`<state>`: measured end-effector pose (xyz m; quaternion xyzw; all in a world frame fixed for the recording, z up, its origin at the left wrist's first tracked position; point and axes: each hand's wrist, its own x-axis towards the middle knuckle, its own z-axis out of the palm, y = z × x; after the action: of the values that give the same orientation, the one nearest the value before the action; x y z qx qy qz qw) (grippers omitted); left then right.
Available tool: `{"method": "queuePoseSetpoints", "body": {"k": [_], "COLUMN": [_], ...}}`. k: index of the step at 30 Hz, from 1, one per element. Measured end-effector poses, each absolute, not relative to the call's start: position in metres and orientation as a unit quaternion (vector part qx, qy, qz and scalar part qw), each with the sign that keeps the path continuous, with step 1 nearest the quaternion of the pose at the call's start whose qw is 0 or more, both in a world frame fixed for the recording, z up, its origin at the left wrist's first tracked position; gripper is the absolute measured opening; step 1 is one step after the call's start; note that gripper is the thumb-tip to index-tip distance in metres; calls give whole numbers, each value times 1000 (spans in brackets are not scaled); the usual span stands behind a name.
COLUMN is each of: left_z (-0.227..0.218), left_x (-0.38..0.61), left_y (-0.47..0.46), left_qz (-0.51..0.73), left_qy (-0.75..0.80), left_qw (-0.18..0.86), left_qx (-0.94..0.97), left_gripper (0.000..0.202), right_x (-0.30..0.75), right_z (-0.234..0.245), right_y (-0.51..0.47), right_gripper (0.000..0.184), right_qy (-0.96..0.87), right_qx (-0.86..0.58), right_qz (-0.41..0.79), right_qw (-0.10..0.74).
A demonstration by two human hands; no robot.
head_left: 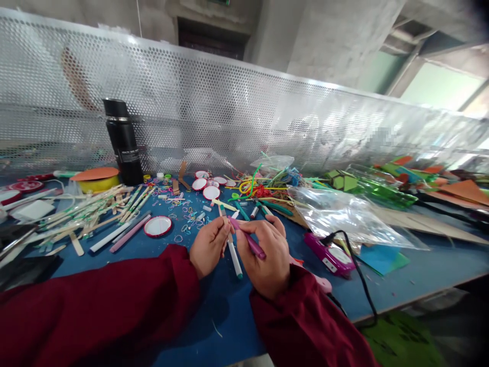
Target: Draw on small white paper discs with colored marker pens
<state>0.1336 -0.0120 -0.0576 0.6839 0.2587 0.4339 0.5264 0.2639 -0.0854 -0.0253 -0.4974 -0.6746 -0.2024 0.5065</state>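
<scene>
My left hand (209,243) is closed, its thumb and fingers pinching a narrow wooden craft stick (224,214) with a teal patch near its top end. A pink-purple marker (254,245) is gripped in my right hand (272,250) like a pen, its front end close to the stick; whether it touches cannot be made out. Below and between both hands, a white marker (235,261) with a teal end lies on the blue table (214,306). Beyond my right fingers are more markers (255,210).
Many craft sticks (91,216) lie at the left, near a black bottle (124,142). Round red-rimmed lids (158,226) and small coloured bands are scattered mid-table. At right are a clear plastic bag (344,214), a purple corded device (329,255) and a pile of pipe cleaners (263,186).
</scene>
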Motion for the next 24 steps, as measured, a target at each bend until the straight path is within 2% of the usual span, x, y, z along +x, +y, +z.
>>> {"method": "queuePoseSetpoints", "body": {"k": [7,12,24], "left_z": [-57,-58,-61], "left_x": [134,134,134], "left_y": [-12,-11,-9], "left_qz": [425,428,438], "left_qy": [268,261,254], "left_qw": [535,542,548], "left_qx": [679,675,666], "left_gripper": [44,42,41], "right_x": [263,264,263], "right_z": [-22,-19,-28], "right_y": [-88,-89,-84], "right_gripper": [6,16,9], "right_qy": [-682,-695,-672], "right_qx": [-489,-487,-490], "right_qz": [-196,-198,-226], "right_qw": [508,490,508]}}
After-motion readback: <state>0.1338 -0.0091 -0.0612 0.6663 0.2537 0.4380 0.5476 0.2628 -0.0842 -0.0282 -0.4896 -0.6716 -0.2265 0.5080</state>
